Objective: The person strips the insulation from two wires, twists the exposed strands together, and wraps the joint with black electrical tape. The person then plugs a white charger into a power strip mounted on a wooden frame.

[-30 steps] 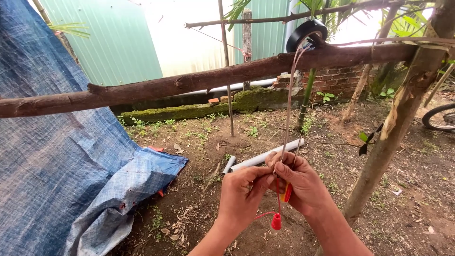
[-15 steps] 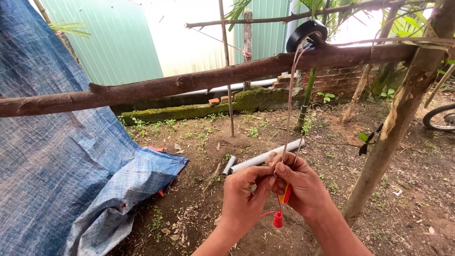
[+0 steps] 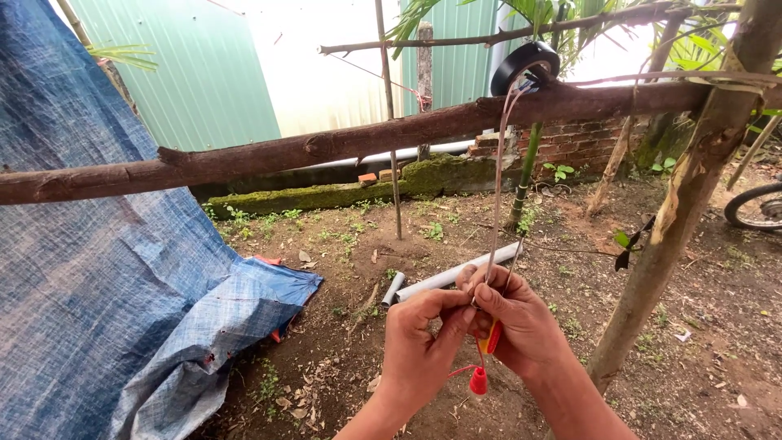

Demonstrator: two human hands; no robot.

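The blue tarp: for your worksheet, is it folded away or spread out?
Spread out. The blue tarp hangs down on the left under the branch, and its lower edge lies crumpled on the dirt.

Blue tarp [image 3: 90, 293], grey pipes [image 3: 456, 277], green metal wall [image 3: 204, 73], bicycle wheel [image 3: 753, 208].

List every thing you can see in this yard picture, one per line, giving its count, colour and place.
wires: thin strands, pale, hanging from the branch to the hands
tape roll: one, black, on the branch
branch: one, brown, across the frame
red cap: one, below the hands
tool handle: one, orange-red, between the hands
tarp: one, blue, left
pipes: two, grey-white, on the ground
bicycle wheel: one, right edge
left hand: pinching the wires
right hand: gripping the wires
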